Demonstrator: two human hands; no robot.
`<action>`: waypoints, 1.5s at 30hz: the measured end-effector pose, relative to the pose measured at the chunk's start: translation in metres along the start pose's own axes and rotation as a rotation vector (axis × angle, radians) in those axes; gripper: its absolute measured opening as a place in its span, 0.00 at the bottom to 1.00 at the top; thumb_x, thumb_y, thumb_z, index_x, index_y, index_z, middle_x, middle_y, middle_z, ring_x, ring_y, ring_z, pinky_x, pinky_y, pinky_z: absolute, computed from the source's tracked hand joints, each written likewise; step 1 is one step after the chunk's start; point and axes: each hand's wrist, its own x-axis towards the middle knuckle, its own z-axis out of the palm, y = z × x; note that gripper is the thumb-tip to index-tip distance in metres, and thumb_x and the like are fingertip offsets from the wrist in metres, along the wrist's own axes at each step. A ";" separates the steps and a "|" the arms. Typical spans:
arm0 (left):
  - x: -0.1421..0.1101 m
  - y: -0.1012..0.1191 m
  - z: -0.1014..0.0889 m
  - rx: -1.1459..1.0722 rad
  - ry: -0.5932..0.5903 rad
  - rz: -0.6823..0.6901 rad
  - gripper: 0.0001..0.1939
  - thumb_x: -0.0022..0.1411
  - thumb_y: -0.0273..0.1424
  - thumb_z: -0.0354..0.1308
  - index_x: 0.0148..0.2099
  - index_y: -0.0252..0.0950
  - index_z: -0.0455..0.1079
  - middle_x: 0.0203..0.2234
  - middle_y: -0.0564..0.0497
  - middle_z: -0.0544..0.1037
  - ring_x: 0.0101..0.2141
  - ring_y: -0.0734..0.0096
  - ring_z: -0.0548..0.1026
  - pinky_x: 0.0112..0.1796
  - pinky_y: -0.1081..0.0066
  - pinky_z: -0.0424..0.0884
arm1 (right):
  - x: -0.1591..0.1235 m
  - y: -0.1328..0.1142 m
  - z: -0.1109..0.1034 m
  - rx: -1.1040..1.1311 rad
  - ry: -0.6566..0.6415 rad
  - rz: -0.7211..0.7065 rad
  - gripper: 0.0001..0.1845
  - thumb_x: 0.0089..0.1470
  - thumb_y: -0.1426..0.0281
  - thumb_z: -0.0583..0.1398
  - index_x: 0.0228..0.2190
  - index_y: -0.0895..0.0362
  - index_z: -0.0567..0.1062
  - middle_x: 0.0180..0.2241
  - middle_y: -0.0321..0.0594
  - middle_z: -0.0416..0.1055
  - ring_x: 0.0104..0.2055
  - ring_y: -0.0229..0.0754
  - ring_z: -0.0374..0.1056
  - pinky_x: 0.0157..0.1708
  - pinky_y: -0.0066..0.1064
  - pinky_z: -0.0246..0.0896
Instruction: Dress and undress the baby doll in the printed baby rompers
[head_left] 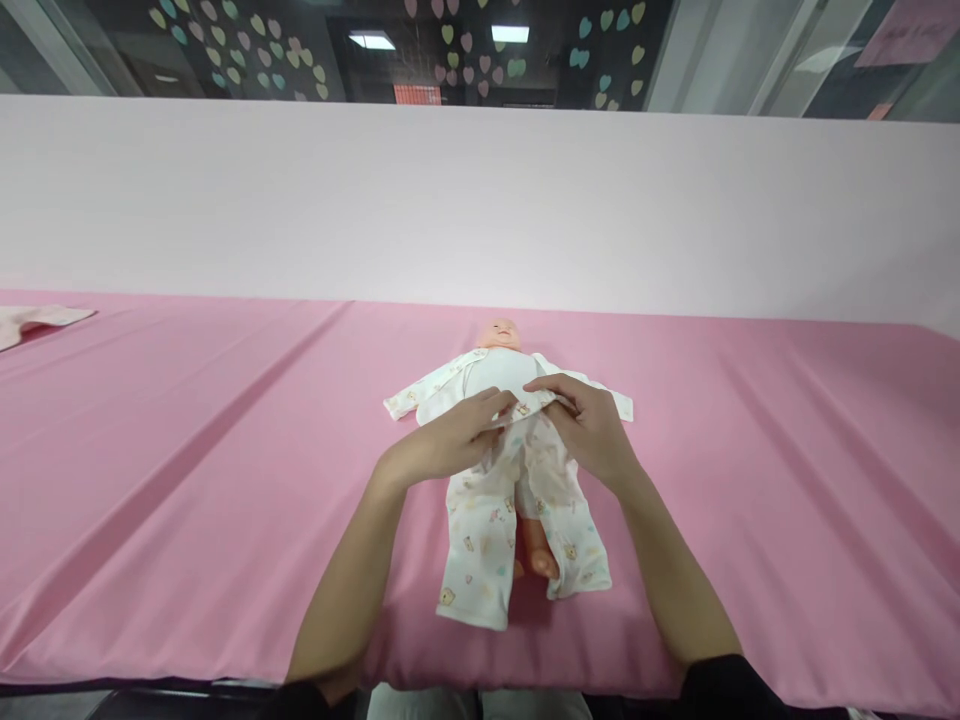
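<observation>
A baby doll lies on its back on the pink table, head away from me. It wears a white printed top and matching white trousers; a bare foot shows between the trouser legs. My left hand and my right hand meet at the doll's waist. Both pinch the cloth there, at the hem of the top and the trouser waistband.
A pale folded cloth lies at the far left edge of the table. A light pink wall stands behind the table, with dark glass and heart stickers above it. The near table edge runs just in front of me.
</observation>
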 end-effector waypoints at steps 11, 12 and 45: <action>0.000 -0.002 -0.002 -0.034 0.215 -0.154 0.15 0.58 0.26 0.39 0.45 0.41 0.62 0.18 0.58 0.61 0.20 0.73 0.60 0.22 0.73 0.55 | 0.003 0.001 0.018 0.016 -0.361 0.096 0.19 0.50 0.57 0.58 0.19 0.57 0.61 0.21 0.30 0.53 0.23 0.33 0.51 0.23 0.27 0.46; -0.001 -0.002 -0.004 -0.045 0.165 -0.155 0.13 0.60 0.28 0.40 0.44 0.41 0.63 0.19 0.57 0.63 0.21 0.73 0.61 0.23 0.73 0.56 | 0.004 0.002 0.017 0.064 -0.337 0.104 0.17 0.51 0.57 0.56 0.21 0.57 0.63 0.23 0.32 0.57 0.25 0.34 0.55 0.25 0.27 0.50; -0.004 -0.003 -0.019 -0.203 0.064 -0.054 0.15 0.60 0.35 0.52 0.50 0.43 0.62 0.40 0.52 0.74 0.37 0.68 0.72 0.34 0.71 0.68 | 0.007 0.026 0.009 0.346 -0.611 0.291 0.18 0.42 0.61 0.66 0.34 0.57 0.71 0.21 0.32 0.65 0.21 0.33 0.58 0.19 0.23 0.52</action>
